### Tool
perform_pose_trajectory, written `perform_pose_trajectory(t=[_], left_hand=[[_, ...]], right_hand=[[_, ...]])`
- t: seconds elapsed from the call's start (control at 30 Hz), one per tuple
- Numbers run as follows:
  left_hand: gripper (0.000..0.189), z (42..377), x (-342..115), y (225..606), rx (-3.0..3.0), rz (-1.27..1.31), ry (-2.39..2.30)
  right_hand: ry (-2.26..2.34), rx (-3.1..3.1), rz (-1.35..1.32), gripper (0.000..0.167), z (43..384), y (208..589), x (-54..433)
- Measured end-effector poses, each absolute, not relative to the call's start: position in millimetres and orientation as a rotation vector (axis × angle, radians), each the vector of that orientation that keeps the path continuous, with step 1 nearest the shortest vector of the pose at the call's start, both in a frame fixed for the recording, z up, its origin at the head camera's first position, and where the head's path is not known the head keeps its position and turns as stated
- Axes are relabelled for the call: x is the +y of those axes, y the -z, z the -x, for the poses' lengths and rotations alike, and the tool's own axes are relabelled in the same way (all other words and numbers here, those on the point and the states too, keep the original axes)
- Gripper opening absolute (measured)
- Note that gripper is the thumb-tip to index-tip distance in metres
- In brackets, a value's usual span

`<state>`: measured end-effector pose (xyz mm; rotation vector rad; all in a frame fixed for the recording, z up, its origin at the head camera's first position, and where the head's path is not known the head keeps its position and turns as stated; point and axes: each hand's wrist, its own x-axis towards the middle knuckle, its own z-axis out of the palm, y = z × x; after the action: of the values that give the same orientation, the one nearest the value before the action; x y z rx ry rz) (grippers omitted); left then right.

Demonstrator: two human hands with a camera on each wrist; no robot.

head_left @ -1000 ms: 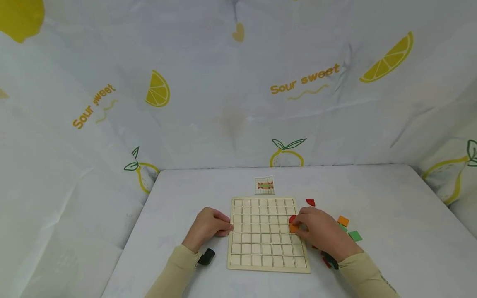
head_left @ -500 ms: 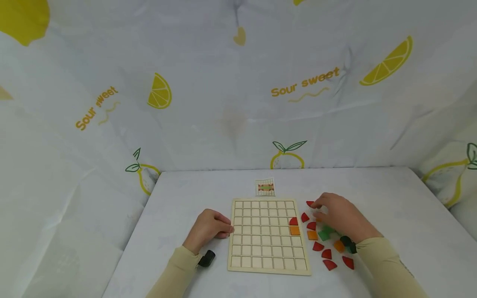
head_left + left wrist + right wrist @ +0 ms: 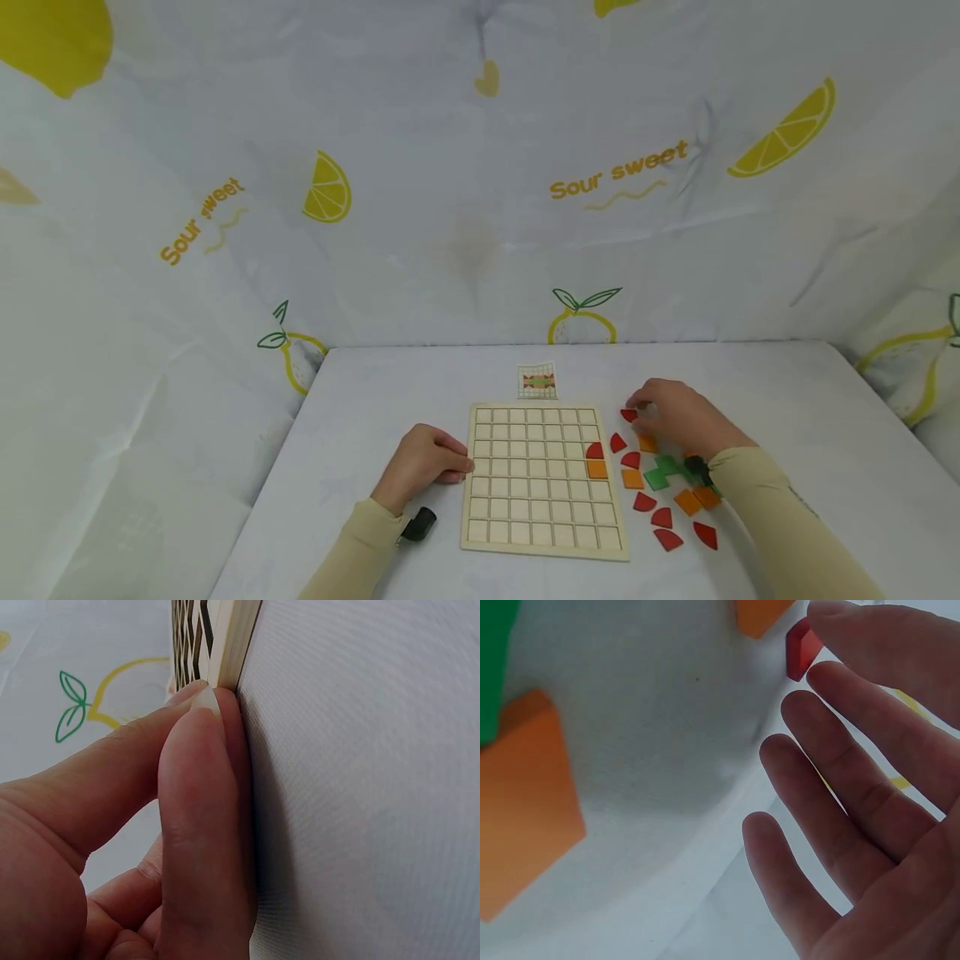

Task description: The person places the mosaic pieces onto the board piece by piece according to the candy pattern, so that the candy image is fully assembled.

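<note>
In the head view a wooden grid board lies on the table, with a red quarter-circle tile and an orange square tile in its right column. My left hand pinches the board's left edge between thumb and fingers, also visible in the left wrist view. Beyond the board's right side, my right hand has its thumb and index finger at another red quarter-circle tile, pinching it on the table. The other fingers of that hand spread loosely in the right wrist view.
Loose red tiles, orange tiles and green tiles lie scattered right of the board, partly under my right forearm. A small pattern card lies behind the board. A printed white cloth hangs behind the table.
My right hand has left the orange tile on the board and moved right and away to the far red tile, where its fingers have closed in. The left hand stays at the board's edge.
</note>
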<state>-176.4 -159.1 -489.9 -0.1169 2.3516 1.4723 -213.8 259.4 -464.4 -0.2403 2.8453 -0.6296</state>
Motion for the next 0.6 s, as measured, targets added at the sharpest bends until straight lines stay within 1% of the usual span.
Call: perform_pose_trajectory(t=[0.17, 0.33, 0.6], left_hand=[[0.022, 177.1, -159.3, 490.6, 2.342, 0.112, -1.487], [0.022, 176.9, -158.4, 491.1, 2.340, 0.105, -1.496], [0.022, 175.9, -159.5, 489.4, 2.339, 0.101, -1.503]], right_hand=[[0.620, 2.837, 0.216, 0.032, 216.1, 467.2, 258.7], [0.624, 2.858, 0.239, 0.029, 217.2, 472.7, 261.3], [0.631, 2.843, 0.206, 0.027, 216.7, 472.9, 259.6]])
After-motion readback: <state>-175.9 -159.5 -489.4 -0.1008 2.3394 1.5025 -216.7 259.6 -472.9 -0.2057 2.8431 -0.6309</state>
